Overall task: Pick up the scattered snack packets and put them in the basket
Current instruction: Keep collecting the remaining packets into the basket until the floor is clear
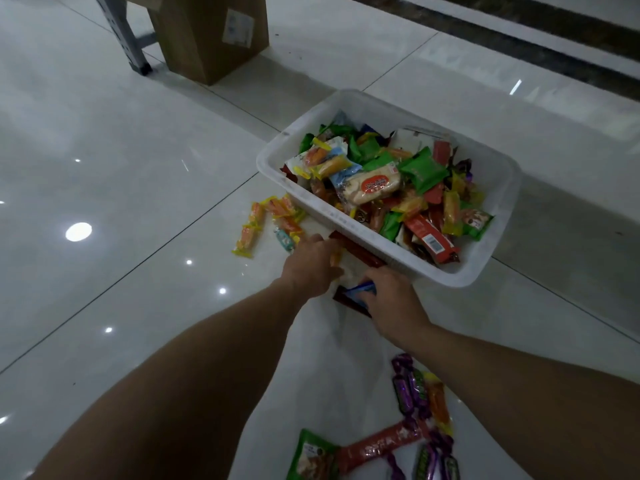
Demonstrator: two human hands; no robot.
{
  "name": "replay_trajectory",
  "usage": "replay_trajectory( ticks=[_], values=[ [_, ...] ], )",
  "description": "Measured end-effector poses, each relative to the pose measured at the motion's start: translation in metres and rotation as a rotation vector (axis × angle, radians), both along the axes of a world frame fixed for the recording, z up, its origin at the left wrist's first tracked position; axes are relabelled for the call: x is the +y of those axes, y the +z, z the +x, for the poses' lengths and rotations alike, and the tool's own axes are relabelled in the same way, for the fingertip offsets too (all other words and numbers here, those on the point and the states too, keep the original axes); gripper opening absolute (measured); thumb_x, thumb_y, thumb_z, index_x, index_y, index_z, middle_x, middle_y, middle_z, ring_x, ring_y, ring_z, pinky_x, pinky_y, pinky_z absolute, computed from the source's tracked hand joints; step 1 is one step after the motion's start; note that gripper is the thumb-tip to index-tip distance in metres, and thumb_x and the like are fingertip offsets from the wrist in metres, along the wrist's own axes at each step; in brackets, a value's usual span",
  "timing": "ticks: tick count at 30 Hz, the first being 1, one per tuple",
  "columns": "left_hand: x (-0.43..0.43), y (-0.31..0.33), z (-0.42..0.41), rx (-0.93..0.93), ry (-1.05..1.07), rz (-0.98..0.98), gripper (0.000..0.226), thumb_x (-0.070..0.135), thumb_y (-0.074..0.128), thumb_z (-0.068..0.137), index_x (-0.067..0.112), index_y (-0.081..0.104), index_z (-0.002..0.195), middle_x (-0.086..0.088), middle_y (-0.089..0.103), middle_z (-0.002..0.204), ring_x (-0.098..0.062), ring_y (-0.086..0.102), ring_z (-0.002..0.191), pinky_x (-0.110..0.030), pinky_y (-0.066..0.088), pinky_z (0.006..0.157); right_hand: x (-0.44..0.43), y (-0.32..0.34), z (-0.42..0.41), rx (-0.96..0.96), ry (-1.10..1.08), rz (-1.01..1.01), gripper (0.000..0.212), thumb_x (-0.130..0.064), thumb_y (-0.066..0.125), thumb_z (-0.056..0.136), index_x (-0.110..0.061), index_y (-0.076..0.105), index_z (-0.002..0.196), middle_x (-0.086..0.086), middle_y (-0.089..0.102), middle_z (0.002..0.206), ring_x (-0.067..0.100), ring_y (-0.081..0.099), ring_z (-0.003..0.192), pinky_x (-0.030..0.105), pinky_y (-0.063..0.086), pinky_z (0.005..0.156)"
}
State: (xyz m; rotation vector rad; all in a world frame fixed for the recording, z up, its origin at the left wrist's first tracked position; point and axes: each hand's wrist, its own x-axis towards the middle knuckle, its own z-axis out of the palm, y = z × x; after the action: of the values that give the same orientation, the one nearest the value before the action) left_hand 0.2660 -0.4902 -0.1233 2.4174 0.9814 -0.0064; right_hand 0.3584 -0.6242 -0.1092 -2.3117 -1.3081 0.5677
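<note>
By the basket's (pixel 460 279) near edge the right hand (pixel 391 299) grips a blue packet (pixel 363 289), the left hand's (pixel 310 268) fingers are hidden; next, I think, lift it in.

No legible text; only blurred print on a cream packet (pixel 372 185) and a box label (pixel 238 28)

Cardboard box (pixel 211 36): cropped at top edge.
Green packet (pixel 311 457): cut by bottom edge.
Blue packet (pixel 363 289): partly under right hand (pixel 393 304).

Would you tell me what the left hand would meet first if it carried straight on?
Probably the long red packet just ahead of the left hand, beside the basket; depth unclear.
</note>
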Motion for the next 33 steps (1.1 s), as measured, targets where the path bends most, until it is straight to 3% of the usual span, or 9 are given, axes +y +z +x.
replay_trajectory(
  ticks=[5, 10, 14, 18, 21, 23, 25, 29, 33],
  values=[
    [-0.009, -0.007, -0.003, -0.088, 0.013, -0.018, 0.046, 0.01, 0.063, 0.084, 0.021, 0.052, 0.127, -0.012, 0.053, 0.128, -0.028, 0.05, 0.118, -0.039, 0.046, 0.098, -0.002, 0.0, 0.0, -0.011, 0.008, 0.0, 0.009, -0.011, 0.062, 0.09, -0.009, 0.063, 0.098, 0.009, 0.055, 0.103, 0.022, 0.053, 0.096, 0.027, 0.041, 0.078],
    [-0.019, -0.005, -0.03, -0.012, 0.136, -0.04, 0.04, 0.012, 0.064, 0.085, 0.025, 0.047, 0.119, -0.011, 0.05, 0.124, -0.027, 0.05, 0.11, -0.037, 0.049, 0.087, -0.002, 0.008, -0.006, -0.007, 0.032, 0.011, 0.007, -0.012, 0.062, 0.089, -0.009, 0.062, 0.095, 0.006, 0.052, 0.099, 0.02, 0.052, 0.092, 0.027, 0.041, 0.078],
    [-0.028, 0.002, -0.057, -0.028, 0.248, -0.068, 0.025, 0.013, 0.055, 0.09, 0.026, 0.047, 0.11, -0.01, 0.05, 0.115, -0.022, 0.046, 0.096, -0.029, 0.042, 0.078, 0.002, 0.02, -0.017, 0.013, 0.066, 0.044, 0.007, -0.013, 0.063, 0.089, -0.009, 0.062, 0.095, 0.002, 0.048, 0.095, 0.018, 0.05, 0.09, 0.024, 0.035, 0.073],
    [-0.027, 0.018, -0.08, -0.104, 0.306, -0.085, 0.022, 0.014, 0.052, 0.093, 0.027, 0.053, 0.111, -0.009, 0.054, 0.112, -0.023, 0.052, 0.096, -0.033, 0.049, 0.081, 0.01, 0.039, -0.029, 0.067, 0.078, 0.095, 0.002, -0.008, 0.062, 0.088, -0.007, 0.061, 0.089, 0.006, 0.052, 0.097, 0.022, 0.054, 0.091, 0.037, 0.05, 0.08],
    [-0.024, 0.037, -0.088, -0.217, 0.364, -0.031, 0.017, 0.014, 0.05, 0.095, 0.023, 0.057, 0.107, -0.007, 0.059, 0.099, -0.023, 0.058, 0.085, -0.034, 0.055, 0.071, 0.017, 0.057, -0.035, 0.025, 0.085, 0.129, 0.005, -0.011, 0.062, 0.087, -0.008, 0.059, 0.085, 0.007, 0.053, 0.092, 0.023, 0.053, 0.086, 0.035, 0.047, 0.072],
    [-0.022, 0.054, -0.087, -0.29, 0.397, -0.008, 0.016, 0.013, 0.049, 0.095, 0.018, 0.06, 0.106, -0.005, 0.057, 0.092, -0.016, 0.055, 0.072, -0.026, 0.052, 0.057, 0.023, 0.071, -0.035, -0.001, 0.083, 0.173, 0.004, -0.012, 0.063, 0.087, -0.009, 0.062, 0.089, 0.008, 0.055, 0.095, 0.023, 0.053, 0.09, 0.035, 0.046, 0.074],
    [-0.02, 0.072, -0.081, -0.36, 0.43, -0.018, 0.015, 0.012, 0.052, 0.094, 0.018, 0.061, 0.105, -0.005, 0.055, 0.095, -0.014, 0.053, 0.072, -0.018, 0.047, 0.051, 0.028, 0.087, -0.031, -0.009, 0.078, 0.21, 0.007, -0.011, 0.063, 0.087, -0.006, 0.063, 0.093, 0.008, 0.054, 0.097, 0.023, 0.051, 0.093, 0.034, 0.043, 0.076],
    [-0.018, 0.104, -0.06, -0.464, 0.489, -0.126, 0.02, 0.009, 0.059, 0.089, 0.024, 0.062, 0.103, -0.003, 0.058, 0.098, -0.023, 0.059, 0.087, -0.036, 0.058, 0.071, 0.033, 0.116, -0.008, -0.041, 0.008, 0.293, 0.011, -0.011, 0.064, 0.087, -0.004, 0.065, 0.094, 0.01, 0.061, 0.099, 0.024, 0.054, 0.093, 0.034, 0.045, 0.075],
    [-0.023, 0.122, -0.031, -0.568, 0.557, -0.293, 0.024, 0.008, 0.061, 0.089, 0.028, 0.063, 0.102, -0.001, 0.058, 0.093, -0.026, 0.062, 0.081, -0.038, 0.057, 0.06, 0.029, 0.13, 0.026, -0.034, -0.103, 0.333, 0.012, -0.014, 0.065, 0.089, -0.007, 0.065, 0.099, 0.008, 0.061, 0.099, 0.023, 0.058, 0.089, 0.033, 0.048, 0.074]
  ],
)
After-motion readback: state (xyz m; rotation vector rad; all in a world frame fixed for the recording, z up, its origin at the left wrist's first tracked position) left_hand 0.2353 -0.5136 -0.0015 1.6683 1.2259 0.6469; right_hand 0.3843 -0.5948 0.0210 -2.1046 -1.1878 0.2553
